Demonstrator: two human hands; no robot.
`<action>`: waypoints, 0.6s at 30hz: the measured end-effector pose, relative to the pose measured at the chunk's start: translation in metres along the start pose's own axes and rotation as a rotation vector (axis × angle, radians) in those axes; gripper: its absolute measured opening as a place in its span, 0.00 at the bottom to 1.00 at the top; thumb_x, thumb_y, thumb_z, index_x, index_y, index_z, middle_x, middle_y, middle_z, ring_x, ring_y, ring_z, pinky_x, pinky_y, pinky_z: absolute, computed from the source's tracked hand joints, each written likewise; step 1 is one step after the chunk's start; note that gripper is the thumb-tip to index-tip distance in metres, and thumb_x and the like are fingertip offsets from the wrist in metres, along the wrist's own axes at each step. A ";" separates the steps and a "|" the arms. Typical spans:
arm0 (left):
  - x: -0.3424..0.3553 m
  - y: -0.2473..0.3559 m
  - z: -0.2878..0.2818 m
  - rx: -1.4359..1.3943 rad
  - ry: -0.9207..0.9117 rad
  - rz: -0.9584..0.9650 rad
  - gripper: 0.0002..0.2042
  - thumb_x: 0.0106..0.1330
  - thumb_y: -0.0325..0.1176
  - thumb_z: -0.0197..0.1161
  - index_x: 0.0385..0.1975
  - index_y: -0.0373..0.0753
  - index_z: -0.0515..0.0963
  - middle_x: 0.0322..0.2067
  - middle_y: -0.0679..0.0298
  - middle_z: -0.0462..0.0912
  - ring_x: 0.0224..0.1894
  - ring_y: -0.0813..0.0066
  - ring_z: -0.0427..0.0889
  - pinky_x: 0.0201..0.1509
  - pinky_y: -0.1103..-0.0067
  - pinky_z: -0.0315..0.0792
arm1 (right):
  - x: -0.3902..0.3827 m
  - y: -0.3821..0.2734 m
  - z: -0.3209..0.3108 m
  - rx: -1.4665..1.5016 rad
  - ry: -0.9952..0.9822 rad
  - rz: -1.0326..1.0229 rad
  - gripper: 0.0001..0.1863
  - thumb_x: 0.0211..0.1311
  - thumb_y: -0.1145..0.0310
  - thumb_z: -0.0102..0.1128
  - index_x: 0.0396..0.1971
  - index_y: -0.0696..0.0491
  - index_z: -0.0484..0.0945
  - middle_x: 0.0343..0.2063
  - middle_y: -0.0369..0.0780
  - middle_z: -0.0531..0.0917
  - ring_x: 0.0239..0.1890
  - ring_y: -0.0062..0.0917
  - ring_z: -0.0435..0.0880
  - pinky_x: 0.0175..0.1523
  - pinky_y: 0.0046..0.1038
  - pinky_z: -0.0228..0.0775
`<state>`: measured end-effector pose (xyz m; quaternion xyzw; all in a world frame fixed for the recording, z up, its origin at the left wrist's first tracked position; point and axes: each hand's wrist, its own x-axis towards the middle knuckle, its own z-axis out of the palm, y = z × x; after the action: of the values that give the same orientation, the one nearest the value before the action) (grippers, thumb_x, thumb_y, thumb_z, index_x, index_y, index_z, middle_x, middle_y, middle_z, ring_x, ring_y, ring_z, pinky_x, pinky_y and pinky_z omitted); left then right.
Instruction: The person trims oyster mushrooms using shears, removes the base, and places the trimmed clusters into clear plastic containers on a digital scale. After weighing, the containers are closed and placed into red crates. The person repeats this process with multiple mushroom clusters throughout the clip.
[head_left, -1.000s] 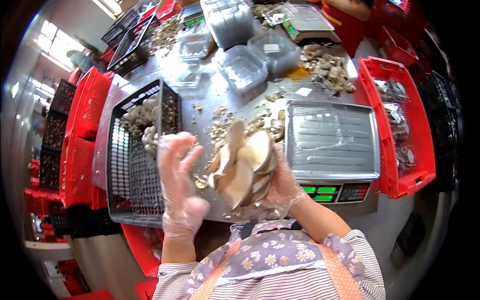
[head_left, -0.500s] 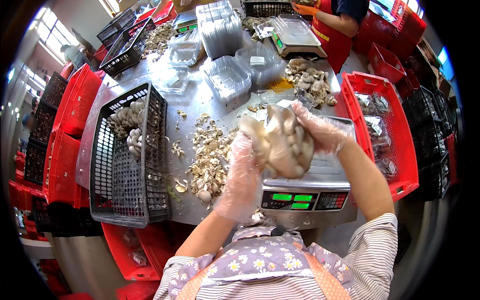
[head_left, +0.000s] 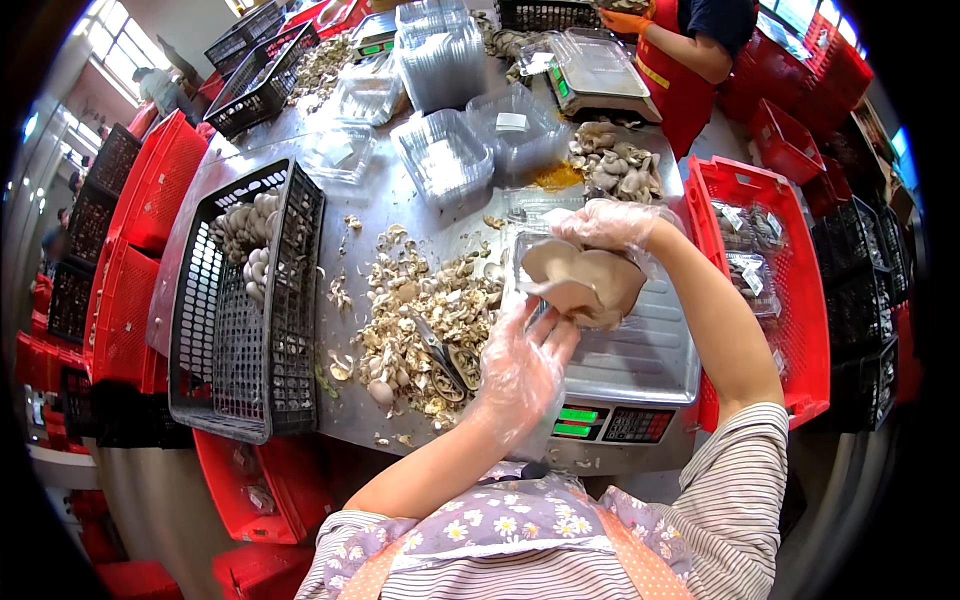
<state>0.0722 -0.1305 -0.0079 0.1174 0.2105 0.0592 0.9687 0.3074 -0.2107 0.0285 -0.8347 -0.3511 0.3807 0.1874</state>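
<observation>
Above the metal scale I hold a cluster of oyster mushrooms, its broad grey-brown caps facing up. My right hand, in a clear plastic glove, curls over the far side of the cluster. From the near left, my gloved left hand supports its lower edge, with the fingers partly stretched. Clear plastic shows around the far left edge of the cluster, partly hidden by it. Black-handled scissors lie on a heap of mushroom trimmings, left of my left hand.
A black crate with some mushrooms stands left; a red crate of packed mushrooms stands right. Stacked clear containers, loose mushrooms and another scale lie farther back. A co-worker's orange-gloved hand shows at the top.
The mushroom cluster has been turned, so its broad caps now show. My left hand has moved under its near edge, and my right hand has closed over its far side. The scissors have come into sight.
</observation>
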 end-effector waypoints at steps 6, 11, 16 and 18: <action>-0.051 0.020 -0.020 0.195 0.098 -0.085 0.25 0.72 0.41 0.61 0.61 0.32 0.64 0.61 0.44 0.69 0.62 0.52 0.73 0.70 0.59 0.68 | -0.037 -0.028 0.022 -0.446 0.302 -0.217 0.19 0.70 0.53 0.54 0.45 0.53 0.84 0.39 0.47 0.84 0.47 0.43 0.81 0.57 0.40 0.71; -0.088 0.072 -0.060 0.428 0.220 0.238 0.14 0.73 0.38 0.59 0.51 0.36 0.75 0.42 0.57 0.83 0.47 0.62 0.83 0.57 0.64 0.77 | -0.060 0.020 0.022 -0.157 0.675 -0.244 0.19 0.72 0.57 0.54 0.47 0.57 0.83 0.45 0.48 0.85 0.52 0.41 0.81 0.61 0.38 0.70; -0.127 0.121 -0.117 0.604 0.531 0.577 0.10 0.72 0.34 0.60 0.47 0.38 0.75 0.39 0.62 0.82 0.40 0.71 0.83 0.50 0.72 0.79 | -0.090 0.115 0.033 -0.009 0.653 -0.028 0.20 0.71 0.62 0.56 0.56 0.56 0.77 0.45 0.43 0.84 0.42 0.29 0.85 0.45 0.29 0.77; -0.137 0.120 -0.132 0.690 0.609 0.575 0.09 0.71 0.32 0.61 0.47 0.38 0.75 0.39 0.64 0.81 0.39 0.75 0.82 0.48 0.75 0.78 | -0.099 0.116 0.052 0.352 0.539 0.139 0.22 0.69 0.63 0.57 0.60 0.56 0.74 0.45 0.42 0.83 0.37 0.23 0.84 0.36 0.26 0.78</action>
<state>-0.1154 -0.0107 -0.0405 0.4589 0.4481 0.2808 0.7140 0.2733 -0.3599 -0.0225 -0.8821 -0.1597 0.2130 0.3886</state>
